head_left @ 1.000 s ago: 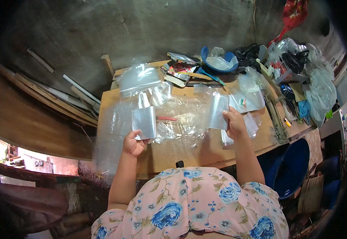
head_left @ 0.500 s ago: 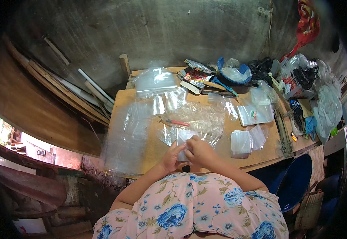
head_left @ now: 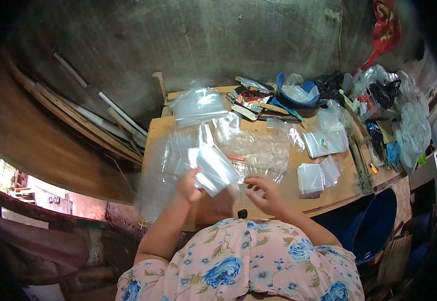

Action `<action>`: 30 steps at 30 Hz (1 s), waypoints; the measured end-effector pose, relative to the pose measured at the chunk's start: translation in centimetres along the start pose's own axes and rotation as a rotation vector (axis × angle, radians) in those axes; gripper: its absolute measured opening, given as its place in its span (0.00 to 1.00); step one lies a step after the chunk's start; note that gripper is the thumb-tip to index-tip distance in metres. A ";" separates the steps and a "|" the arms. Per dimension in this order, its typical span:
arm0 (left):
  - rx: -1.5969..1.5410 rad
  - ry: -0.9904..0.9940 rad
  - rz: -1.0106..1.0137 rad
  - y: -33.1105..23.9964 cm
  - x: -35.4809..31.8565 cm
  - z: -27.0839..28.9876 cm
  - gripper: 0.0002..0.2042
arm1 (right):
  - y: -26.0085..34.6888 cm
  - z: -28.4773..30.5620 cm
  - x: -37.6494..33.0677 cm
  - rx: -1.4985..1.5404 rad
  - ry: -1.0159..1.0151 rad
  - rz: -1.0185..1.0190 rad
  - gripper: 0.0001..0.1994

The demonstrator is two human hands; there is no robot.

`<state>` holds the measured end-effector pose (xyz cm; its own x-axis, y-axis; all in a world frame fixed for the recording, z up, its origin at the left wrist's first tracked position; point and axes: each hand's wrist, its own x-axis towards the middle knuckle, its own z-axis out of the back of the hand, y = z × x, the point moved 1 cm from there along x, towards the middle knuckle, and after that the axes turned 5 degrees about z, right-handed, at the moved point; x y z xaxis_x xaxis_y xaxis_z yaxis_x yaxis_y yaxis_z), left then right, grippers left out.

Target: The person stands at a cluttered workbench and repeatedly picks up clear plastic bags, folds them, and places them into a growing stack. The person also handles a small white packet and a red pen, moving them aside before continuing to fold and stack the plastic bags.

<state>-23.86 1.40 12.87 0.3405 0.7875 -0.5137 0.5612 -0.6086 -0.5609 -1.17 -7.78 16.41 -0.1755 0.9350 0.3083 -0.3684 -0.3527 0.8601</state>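
My left hand (head_left: 191, 185) grips a stack of clear plastic bags (head_left: 213, 169) by its lower left edge, holding it tilted above the table's front. To the right of the stack, my right hand (head_left: 261, 191) is apart from it, fingers loosely curled and spread, with nothing seen in them. Beyond the hands lies a crumpled clear plastic sheet (head_left: 266, 148), with a red-handled tool (head_left: 236, 158) on it, partly hidden by the stack. Large clear sheets (head_left: 161, 165) spread over the table's left side. Smaller bags (head_left: 310, 178) lie in a pile to the right of my right hand.
On the wooden table (head_left: 283, 200), more clear plastic (head_left: 198, 106) lies at the back left. A blue basket (head_left: 298, 98) and a packet of bags (head_left: 327, 142) stand farther right. Bulging plastic bags (head_left: 413, 135) crowd the right end. A blue tub (head_left: 374, 231) is below the right edge.
The bags in front of me have been lifted and moved left in my left hand, now tilted. My right hand has come away from them to the right, and its fingers have loosened.
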 end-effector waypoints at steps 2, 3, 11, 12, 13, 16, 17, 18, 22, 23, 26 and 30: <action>-0.034 -0.062 -0.099 -4.8 1.0 1.3 0.17 | -0.7 1.0 -0.8 -0.014 -0.015 -0.097 0.13; -0.026 -0.041 -0.170 -7.2 1.8 1.5 0.18 | -1.1 1.5 -1.2 -0.025 -0.024 -0.151 0.13; -0.119 -0.140 -0.427 -23.3 12.6 3.9 0.16 | -3.1 3.2 -6.6 -0.063 -0.333 -0.371 0.11; -0.133 -0.121 -0.450 -24.7 13.9 3.7 0.16 | -4.1 3.2 -8.1 -0.006 -0.400 -0.413 0.11; -0.149 -0.103 -0.473 -25.8 15.1 3.4 0.16 | -4.6 3.1 -9.2 0.053 -0.467 -0.451 0.11; -0.211 -0.083 -0.514 -26.0 17.7 2.3 0.13 | -2.7 3.7 -10.6 0.025 -0.600 -0.509 0.11; -0.168 -0.004 -0.510 -26.2 19.7 4.9 0.14 | -2.1 4.0 -11.0 -0.004 -0.646 -0.520 0.11; -0.165 -0.031 -0.521 -25.3 21.9 7.1 0.14 | -1.6 4.4 -11.6 -0.031 -0.667 -0.570 0.11; -0.080 -0.337 -0.140 -20.1 28.4 18.5 0.19 | -2.8 5.2 -14.9 -0.169 -0.814 -0.583 0.12; 0.000 -0.501 -0.066 -16.9 27.5 16.1 0.20 | -2.7 5.2 -16.2 -0.224 -0.849 -0.638 0.12; 0.062 -0.569 -0.106 -18.4 31.1 24.9 0.21 | -3.7 5.7 -17.7 -0.264 -0.873 -0.660 0.14; 0.058 -0.795 -0.119 -16.6 28.6 20.1 0.22 | -3.1 6.3 -18.2 -0.328 -0.922 -0.814 0.17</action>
<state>-38.60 32.11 -5.52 -0.3702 0.5563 -0.7440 0.5121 -0.5460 -0.6630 8.95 -23.45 10.74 0.8552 0.5179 0.0213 -0.3014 0.4636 0.8332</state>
